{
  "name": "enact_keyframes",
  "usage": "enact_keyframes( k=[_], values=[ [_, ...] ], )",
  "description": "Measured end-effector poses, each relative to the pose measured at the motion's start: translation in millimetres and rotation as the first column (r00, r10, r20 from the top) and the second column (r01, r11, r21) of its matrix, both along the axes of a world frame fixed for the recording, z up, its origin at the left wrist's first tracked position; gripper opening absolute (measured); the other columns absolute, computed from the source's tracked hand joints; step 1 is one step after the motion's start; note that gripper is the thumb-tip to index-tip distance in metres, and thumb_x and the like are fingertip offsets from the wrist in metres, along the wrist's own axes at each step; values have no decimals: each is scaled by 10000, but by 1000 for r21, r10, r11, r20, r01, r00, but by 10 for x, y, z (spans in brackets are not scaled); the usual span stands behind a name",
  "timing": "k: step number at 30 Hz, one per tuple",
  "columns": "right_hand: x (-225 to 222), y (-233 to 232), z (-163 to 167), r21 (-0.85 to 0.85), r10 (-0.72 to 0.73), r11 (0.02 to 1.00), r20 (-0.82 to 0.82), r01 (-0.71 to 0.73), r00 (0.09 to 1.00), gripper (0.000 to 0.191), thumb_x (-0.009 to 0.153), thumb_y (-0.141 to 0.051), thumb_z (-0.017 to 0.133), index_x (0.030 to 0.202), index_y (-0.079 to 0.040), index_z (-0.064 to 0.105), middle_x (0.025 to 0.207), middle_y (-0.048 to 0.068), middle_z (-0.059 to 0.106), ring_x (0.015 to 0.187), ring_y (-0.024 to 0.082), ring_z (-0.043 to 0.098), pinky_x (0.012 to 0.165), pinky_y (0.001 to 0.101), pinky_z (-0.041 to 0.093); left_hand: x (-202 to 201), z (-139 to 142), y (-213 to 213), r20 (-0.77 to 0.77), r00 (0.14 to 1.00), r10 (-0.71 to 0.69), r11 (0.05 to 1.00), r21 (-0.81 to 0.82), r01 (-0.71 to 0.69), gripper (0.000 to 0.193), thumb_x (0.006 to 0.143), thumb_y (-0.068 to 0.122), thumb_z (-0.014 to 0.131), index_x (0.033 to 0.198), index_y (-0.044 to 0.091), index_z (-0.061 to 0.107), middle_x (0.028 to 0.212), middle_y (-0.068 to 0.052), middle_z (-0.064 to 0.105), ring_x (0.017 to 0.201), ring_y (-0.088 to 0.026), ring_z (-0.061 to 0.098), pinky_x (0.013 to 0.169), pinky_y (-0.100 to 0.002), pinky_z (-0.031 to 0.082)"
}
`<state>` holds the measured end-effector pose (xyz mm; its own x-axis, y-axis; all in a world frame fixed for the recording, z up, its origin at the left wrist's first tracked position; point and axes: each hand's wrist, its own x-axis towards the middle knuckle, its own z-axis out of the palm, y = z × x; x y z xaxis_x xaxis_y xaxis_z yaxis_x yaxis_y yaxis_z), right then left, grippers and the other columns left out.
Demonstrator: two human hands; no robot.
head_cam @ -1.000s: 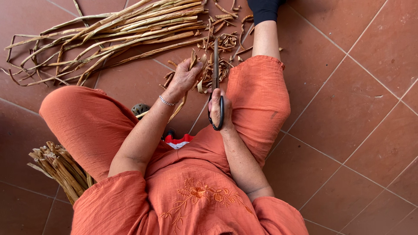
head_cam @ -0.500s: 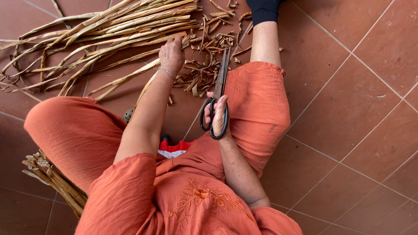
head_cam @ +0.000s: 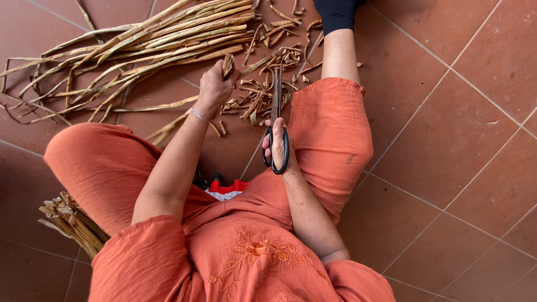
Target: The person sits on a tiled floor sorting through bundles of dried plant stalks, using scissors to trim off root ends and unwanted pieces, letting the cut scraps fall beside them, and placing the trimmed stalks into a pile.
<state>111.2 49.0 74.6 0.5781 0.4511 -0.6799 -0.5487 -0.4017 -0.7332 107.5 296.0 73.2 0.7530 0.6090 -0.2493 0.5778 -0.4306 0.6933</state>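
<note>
On the tiled floor [head_cam: 447,145], at my twelve o'clock, my left hand [head_cam: 215,86] has its grip clamped on a dried stalk [head_cam: 227,64] at the edge of the stalk pile [head_cam: 140,50]. At one o'clock my right hand [head_cam: 277,148] grips black scissors [head_cam: 277,112], blades together, pointing at the cut scraps [head_cam: 263,98]. A tied bundle [head_cam: 70,221] lies at eight o'clock.

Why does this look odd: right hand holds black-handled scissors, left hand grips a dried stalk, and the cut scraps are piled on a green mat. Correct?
One thing is off. In the head view the cut scraps lie straight on the reddish-brown floor tiles, with no green mat. The rest holds: right hand holds the black-handled scissors, left hand grips a dried stalk.
</note>
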Motion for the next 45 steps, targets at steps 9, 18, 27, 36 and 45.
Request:
enact_keyframes(
  k=[9, 18, 27, 36, 45],
  values=[
    [-28, -70, -116, -11, 134, 991, 253, -136, 958, 805, 1098, -686, 269, 1123, 48, 599, 754, -1, 592, 597, 72, 543, 555, 230, 462, -435, 63, -430, 167, 979, 120, 978, -188, -87, 253, 951, 306, 809, 906, 74, 719, 741, -37, 700, 652, -95, 617, 599, -321, 515],
    [8, -123, -16, -55, 185, 982, 422, -178, 887, 714, 1045, -674, 329, 1192, -47, 638, 675, 22, 533, 594, 128, 554, 563, 330, 476, -534, 203, -609, 286, 952, -108, 987, 146, 68, 221, 920, 285, 840, 1003, 88, 786, 862, -81, 690, 761, -130, 584, 637, -354, 508],
    [-12, -95, 98, -53, 290, 952, 482, -303, 827, 833, 1015, -739, 213, 1323, -56, 577, 726, 41, 589, 714, 185, 636, 678, 354, 519, -363, 181, -645, 236, 943, 233, 771, -636, -31, 140, 1015, 194, 761, 1030, 56, 749, 848, 53, 662, 776, -57, 570, 667, -257, 512],
    [-16, -65, 180, -57, 331, 935, 489, -349, 807, 855, 1000, -743, 224, 1385, -49, 542, 731, 58, 579, 699, 212, 626, 657, 374, 503, -438, 187, -613, 231, 915, 330, 632, -774, -33, 160, 970, 183, 772, 1054, 48, 755, 868, 46, 706, 747, -21, 601, 631, -208, 506],
    [-100, -63, 223, -98, 302, 948, 588, -304, 750, 720, 1075, -649, 226, 1292, -62, 583, 721, 119, 623, 718, 324, 681, 681, 456, 515, -456, 182, -635, 89, 922, 377, 486, -866, -115, 138, 942, 190, 770, 1000, 70, 736, 808, 4, 728, 659, -50, 639, 518, -199, 470]
  ],
)
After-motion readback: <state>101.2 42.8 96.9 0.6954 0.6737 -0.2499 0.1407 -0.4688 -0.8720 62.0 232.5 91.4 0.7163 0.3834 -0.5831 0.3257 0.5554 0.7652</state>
